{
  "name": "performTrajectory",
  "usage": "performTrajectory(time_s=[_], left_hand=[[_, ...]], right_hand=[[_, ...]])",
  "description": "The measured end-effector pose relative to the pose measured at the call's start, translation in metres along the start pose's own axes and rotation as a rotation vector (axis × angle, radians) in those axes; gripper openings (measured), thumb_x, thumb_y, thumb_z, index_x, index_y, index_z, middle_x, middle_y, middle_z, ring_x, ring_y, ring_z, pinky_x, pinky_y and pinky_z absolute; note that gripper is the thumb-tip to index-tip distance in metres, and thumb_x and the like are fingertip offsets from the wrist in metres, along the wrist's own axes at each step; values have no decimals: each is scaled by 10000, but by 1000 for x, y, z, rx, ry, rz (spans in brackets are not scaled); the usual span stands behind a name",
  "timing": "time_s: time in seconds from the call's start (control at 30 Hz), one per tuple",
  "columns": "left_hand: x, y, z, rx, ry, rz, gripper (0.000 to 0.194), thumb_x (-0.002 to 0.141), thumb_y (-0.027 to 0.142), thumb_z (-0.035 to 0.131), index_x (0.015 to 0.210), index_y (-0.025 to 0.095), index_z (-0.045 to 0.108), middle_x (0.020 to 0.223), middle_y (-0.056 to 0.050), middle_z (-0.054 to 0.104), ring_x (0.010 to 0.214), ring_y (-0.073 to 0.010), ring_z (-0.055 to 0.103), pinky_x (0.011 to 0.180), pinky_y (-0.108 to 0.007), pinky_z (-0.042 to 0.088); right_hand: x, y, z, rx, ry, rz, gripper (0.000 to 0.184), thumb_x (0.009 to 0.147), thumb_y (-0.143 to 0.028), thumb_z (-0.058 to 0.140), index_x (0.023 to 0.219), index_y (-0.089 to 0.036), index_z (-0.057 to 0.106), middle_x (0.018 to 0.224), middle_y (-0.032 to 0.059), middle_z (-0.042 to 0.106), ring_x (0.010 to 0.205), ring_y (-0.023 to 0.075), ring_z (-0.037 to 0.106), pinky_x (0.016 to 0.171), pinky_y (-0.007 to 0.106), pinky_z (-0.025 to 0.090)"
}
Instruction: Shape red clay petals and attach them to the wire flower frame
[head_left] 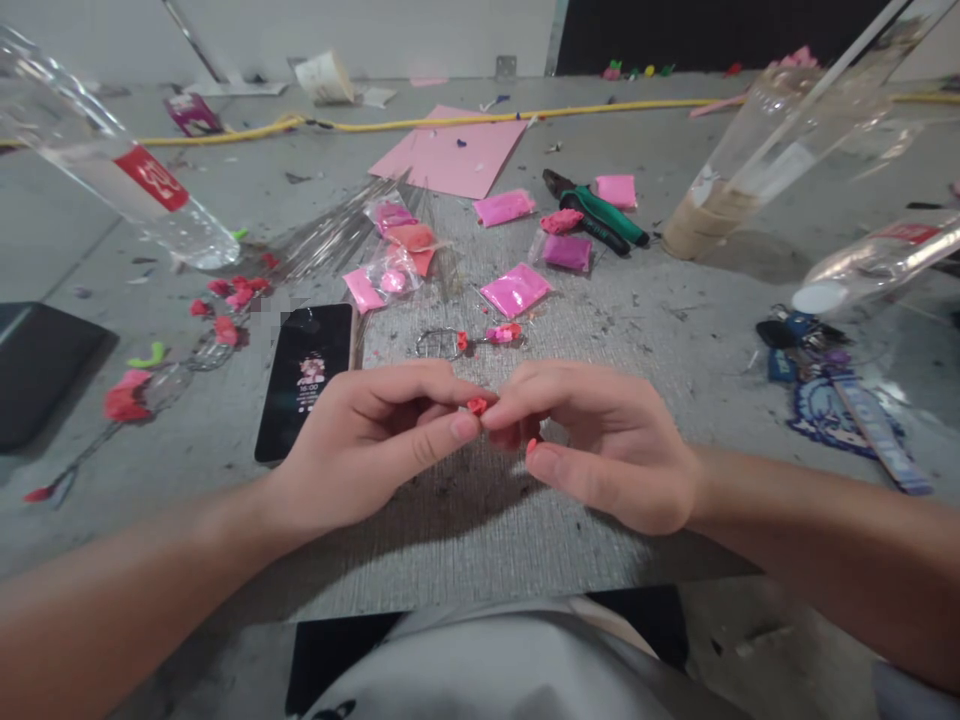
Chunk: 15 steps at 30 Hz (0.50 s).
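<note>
1. Pale grey clothing [495, 670] sits closest to us, below the edge of the grey, streaked tabletop [442, 570], and right above that edge, the action!
2. Left hand [382, 440]: thumb and forefinger together, clamped on a tiny, crumpled red piece [478, 405], soft clay by the look of it, held up between the two hands.
3. Right hand [607, 440]: forefinger tip touching or very close to that piece, thumb standing apart below, and on its tip, a smaller, smooth red bit [532, 447]!
4. Step in hand, I'd judge: delicate shaping, left hand steadying, right hand pressing. The next move calls for a light touch; a hard squeeze could flatten those folds, and the thumb's bit wants careful lining up before contact.
5. Just beyond the fingers, a looped silver wire piece [439, 343] with red and pink ornaments [502, 333]; by the left hand, a black-screened phone [307, 375].
6. Farther out, a shiny pink packet [516, 290], pliers with green-and-black handles [600, 210] and a flat pink sheet [457, 155].
7. Over left, a clear plastic bottle with a red label [135, 180].
</note>
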<state>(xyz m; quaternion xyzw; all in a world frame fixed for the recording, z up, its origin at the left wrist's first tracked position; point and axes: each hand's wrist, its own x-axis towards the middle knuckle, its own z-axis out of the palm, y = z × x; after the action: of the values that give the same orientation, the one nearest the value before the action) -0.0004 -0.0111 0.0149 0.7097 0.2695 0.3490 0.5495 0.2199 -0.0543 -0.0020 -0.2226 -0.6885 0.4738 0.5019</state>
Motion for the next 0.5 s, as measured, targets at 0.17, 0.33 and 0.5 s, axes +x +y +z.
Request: performTrajectory(time_s=[0.17, 0.33, 0.5], left_hand=[[0, -2, -3, 17, -47, 49, 74, 909, 248, 756, 954, 202, 792, 712, -8, 633, 602, -110, 513, 529, -230, 445], [0, -4, -3, -6, -22, 36, 79, 934, 256, 733, 959, 220, 798, 712, -8, 629, 605, -113, 534, 520, -234, 444], [0, -4, -2, 76, -14, 79, 95, 932, 217, 726, 994, 221, 798, 713, -1, 616, 600, -105, 527, 511, -229, 418]], right_hand=[[0, 4, -3, 216, -65, 146, 224, 931, -219, 698, 1143, -158, 733, 901, 46, 700, 801, 140, 640, 685, 274, 529], [-1, 8, -4, 320, -7, 190, 195, 914, -214, 728, 1099, -158, 753, 847, 26, 687, 753, 112, 620, 636, 225, 515], [-3, 6, -1, 220, 106, 179, 120, 893, -150, 741, 1011, -170, 734, 785, -4, 653, 676, 87, 579, 593, 199, 494]])
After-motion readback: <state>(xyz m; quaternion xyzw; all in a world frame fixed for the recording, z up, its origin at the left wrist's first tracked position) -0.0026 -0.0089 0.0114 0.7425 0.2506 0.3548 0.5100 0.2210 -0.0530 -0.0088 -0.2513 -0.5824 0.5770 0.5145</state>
